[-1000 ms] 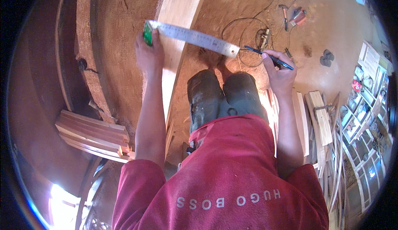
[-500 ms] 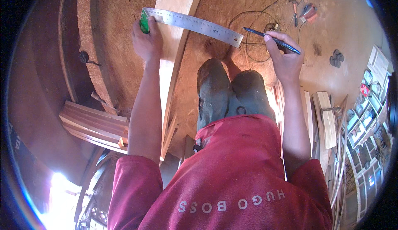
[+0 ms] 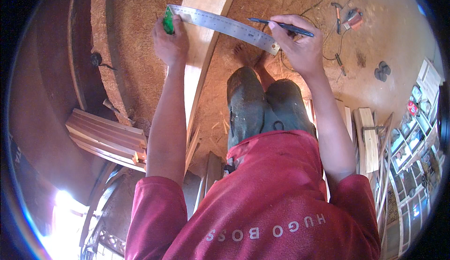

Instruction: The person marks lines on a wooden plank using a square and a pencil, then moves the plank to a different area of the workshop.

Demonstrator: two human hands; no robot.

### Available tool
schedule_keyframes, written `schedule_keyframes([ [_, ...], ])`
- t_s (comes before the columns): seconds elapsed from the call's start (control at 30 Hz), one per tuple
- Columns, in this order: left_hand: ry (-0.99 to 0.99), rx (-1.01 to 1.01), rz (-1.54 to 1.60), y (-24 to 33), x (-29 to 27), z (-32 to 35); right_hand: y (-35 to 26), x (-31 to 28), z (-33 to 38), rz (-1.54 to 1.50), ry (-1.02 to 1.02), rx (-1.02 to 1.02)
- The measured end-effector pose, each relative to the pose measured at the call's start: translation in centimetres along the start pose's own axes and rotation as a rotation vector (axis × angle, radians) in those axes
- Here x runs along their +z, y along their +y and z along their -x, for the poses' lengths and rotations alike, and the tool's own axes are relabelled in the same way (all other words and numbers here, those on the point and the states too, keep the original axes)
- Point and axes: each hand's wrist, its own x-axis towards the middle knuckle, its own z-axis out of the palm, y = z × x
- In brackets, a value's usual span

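My left hand (image 3: 171, 42) is closed on the green stock of a try square (image 3: 220, 24), thumb on its near side. The square's steel ruler blade lies across a long pale wooden board (image 3: 199, 44) and reaches past its right edge. In my right hand (image 3: 300, 44) a dark pen (image 3: 281, 26) is pinched, its tip pointing left above the blade's right part. The tip appears apart from the board.
On the sawdust-covered floor lie a hammer (image 3: 337, 17), an orange power tool (image 3: 353, 19), a screwdriver (image 3: 340, 64) and cables. Stacked timber (image 3: 108, 138) is at left, more planks (image 3: 369, 138) at right. A shelf with compartments (image 3: 415, 138) stands far right.
My right hand has moved left with the pen, bringing its tip over the blade. The left hand still holds the square across the board; the whole view has shifted slightly.
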Motion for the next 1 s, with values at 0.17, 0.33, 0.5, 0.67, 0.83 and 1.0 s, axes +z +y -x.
schedule_keyframes([
  [0.17, -0.014, -0.002, 0.02, 0.6, -0.4, 0.1, -0.3, 1.9, -1.5, 0.111, -0.017, 0.003],
  [0.33, 0.015, 0.017, 0.014, 0.3, -0.3, 0.2, -0.5, 3.0, -2.4, 0.162, -0.05, 0.007],
  [0.5, 0.056, 0.036, -0.005, 0.2, -0.2, 0.1, 0.1, 4.5, -3.5, 0.143, -0.048, -0.095],
  [0.67, 0.041, 0.022, -0.002, 0.3, -0.1, 0.2, -0.1, 6.4, -4.9, 0.229, -0.143, -0.155],
  [0.83, 0.008, 0.039, 0.005, -0.2, -0.2, 0.0, 0.1, 7.7, -5.6, 0.265, -0.145, -0.251],
  [1.0, 0.021, 0.037, 0.014, 0.0, -0.4, 0.1, 0.1, 8.4, -5.9, 0.245, -0.151, -0.271],
])
